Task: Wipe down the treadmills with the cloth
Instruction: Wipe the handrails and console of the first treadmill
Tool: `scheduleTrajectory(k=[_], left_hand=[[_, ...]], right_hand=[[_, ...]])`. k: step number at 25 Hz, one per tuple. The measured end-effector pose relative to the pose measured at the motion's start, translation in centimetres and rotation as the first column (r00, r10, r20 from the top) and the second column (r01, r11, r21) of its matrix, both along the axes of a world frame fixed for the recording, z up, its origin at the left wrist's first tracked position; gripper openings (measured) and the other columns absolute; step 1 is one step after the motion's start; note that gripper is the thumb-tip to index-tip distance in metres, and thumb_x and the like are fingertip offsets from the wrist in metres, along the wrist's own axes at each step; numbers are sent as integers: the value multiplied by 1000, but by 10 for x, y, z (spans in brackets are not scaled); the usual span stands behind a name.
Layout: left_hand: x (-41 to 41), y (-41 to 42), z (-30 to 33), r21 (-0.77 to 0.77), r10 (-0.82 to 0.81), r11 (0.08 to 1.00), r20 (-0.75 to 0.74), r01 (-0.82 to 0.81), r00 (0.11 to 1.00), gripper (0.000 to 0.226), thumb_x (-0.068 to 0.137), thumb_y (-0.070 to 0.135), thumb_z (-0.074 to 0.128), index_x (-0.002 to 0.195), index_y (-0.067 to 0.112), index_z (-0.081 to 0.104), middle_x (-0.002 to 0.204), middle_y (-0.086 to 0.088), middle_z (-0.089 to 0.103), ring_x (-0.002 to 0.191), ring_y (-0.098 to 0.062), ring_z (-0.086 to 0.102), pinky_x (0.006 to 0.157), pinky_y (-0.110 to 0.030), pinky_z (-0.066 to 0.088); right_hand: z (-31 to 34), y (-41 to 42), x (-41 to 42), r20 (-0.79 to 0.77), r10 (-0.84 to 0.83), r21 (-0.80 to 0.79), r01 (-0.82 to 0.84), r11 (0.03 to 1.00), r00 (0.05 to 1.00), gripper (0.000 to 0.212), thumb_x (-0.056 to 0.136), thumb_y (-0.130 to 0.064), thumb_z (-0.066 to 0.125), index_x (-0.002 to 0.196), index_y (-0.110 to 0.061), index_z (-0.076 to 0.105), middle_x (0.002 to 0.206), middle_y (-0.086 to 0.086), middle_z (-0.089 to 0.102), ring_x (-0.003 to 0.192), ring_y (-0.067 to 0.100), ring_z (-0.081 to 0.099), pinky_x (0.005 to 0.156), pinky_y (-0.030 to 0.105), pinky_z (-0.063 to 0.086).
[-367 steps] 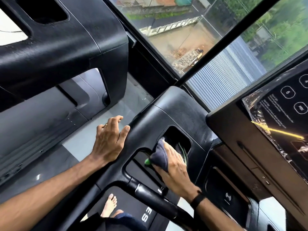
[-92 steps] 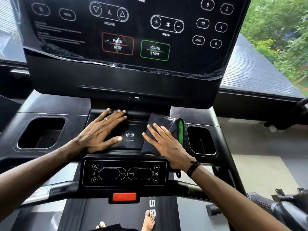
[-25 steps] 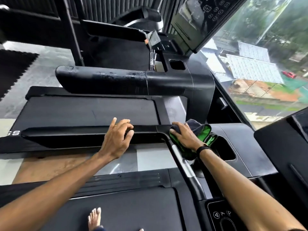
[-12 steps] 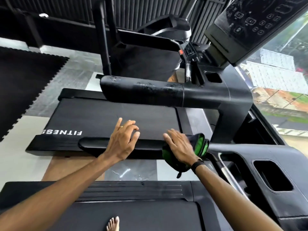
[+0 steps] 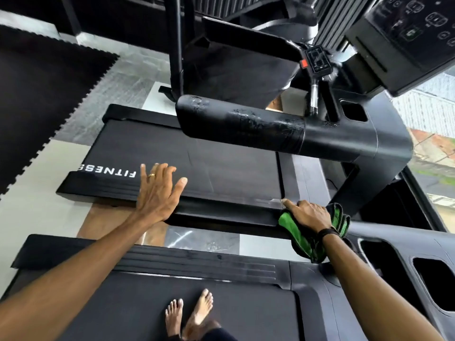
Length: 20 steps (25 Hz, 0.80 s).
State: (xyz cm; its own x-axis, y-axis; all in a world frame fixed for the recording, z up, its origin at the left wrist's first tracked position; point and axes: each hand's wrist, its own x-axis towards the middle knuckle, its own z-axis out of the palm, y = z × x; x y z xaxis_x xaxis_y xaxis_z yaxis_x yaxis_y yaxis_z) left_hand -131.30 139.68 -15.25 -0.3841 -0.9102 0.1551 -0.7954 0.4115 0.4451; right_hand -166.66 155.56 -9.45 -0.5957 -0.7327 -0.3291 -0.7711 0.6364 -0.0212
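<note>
I stand barefoot on a black treadmill (image 5: pixel 110 308). Its left handrail (image 5: pixel 226 215) runs across the middle of the view. My right hand (image 5: pixel 307 215) grips a green and dark cloth (image 5: pixel 299 236) that is draped over the rail near where it joins the console frame; the index finger points left along the rail. My left hand (image 5: pixel 157 190) lies flat with straight fingers on the rail's free end and holds nothing.
A second treadmill (image 5: pixel 197 166) stands just beyond, with its scuffed handrail (image 5: pixel 246 126) and console (image 5: pixel 406 33) above. A cup holder (image 5: pixel 433 279) lies at lower right. A black floor mat (image 5: pixel 44 94) is at left, a window (image 5: pixel 433 134) at right.
The cloth and my right hand have slid right along the rail toward the console end. My left hand has flattened out, and my hands are farther apart. The view has tilted down.
</note>
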Motion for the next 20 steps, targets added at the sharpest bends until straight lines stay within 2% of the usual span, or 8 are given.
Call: scheduleTrajectory(k=[3, 6, 9, 14, 17, 20], left_hand=[[2, -1, 0, 26, 41, 999, -47, -39, 998, 69, 96, 59, 21, 131, 7, 49, 135, -9, 52, 135, -30, 43, 122, -57, 1], [2, -1, -1, 29, 59, 998, -60, -58, 996, 70, 95, 60, 18, 133, 9, 48, 138, -6, 52, 136, -24, 42, 123, -54, -1], [2, 0, 4, 74, 59, 996, -75, -54, 995, 73, 94, 61, 15, 135, 11, 46, 139, -4, 52, 136, -20, 43, 123, -49, -4], [6, -1, 5, 171, 108, 983, -233, -68, 966, 74, 92, 65, 12, 136, 16, 47, 133, -1, 58, 130, -14, 48, 123, -39, -10], [4, -3, 11, 325, 213, 943, -442, -66, 871, 80, 85, 72, 11, 134, 20, 48, 135, 10, 54, 128, -3, 45, 123, -38, -8], [9, -9, 9, 501, 371, 865, -599, -29, 710, 74, 78, 78, 17, 124, 30, 49, 129, 12, 56, 122, 4, 44, 123, -42, -3]], right_hand=[[-2, -24, 5, 137, 8, 126, -26, 992, 991, 73, 93, -75, 24, 131, -25, 61, 139, 13, 58, 127, 31, 53, 103, 40, 37], [-11, -55, 19, 222, 7, 223, -58, 973, 975, 101, 77, -92, 16, 139, -22, 55, 148, 12, 49, 134, 32, 47, 109, 44, 33], [-16, -79, 47, 302, 62, 266, -147, 953, 951, 95, 85, -85, 18, 146, -18, 46, 155, 10, 41, 141, 30, 39, 115, 45, 23], [-17, -115, 111, 446, 154, 250, -288, 924, 882, 92, 89, -81, 19, 151, -14, 38, 159, 9, 33, 145, 29, 34, 117, 43, 24], [-20, -132, 153, 438, 245, 197, -359, 912, 865, 97, 86, -85, 15, 147, -16, 44, 155, 10, 39, 141, 30, 39, 113, 45, 28], [-26, -147, 194, 420, 304, 142, -393, 909, 855, 99, 83, -88, 10, 139, -18, 54, 147, 13, 50, 134, 31, 48, 105, 46, 35]])
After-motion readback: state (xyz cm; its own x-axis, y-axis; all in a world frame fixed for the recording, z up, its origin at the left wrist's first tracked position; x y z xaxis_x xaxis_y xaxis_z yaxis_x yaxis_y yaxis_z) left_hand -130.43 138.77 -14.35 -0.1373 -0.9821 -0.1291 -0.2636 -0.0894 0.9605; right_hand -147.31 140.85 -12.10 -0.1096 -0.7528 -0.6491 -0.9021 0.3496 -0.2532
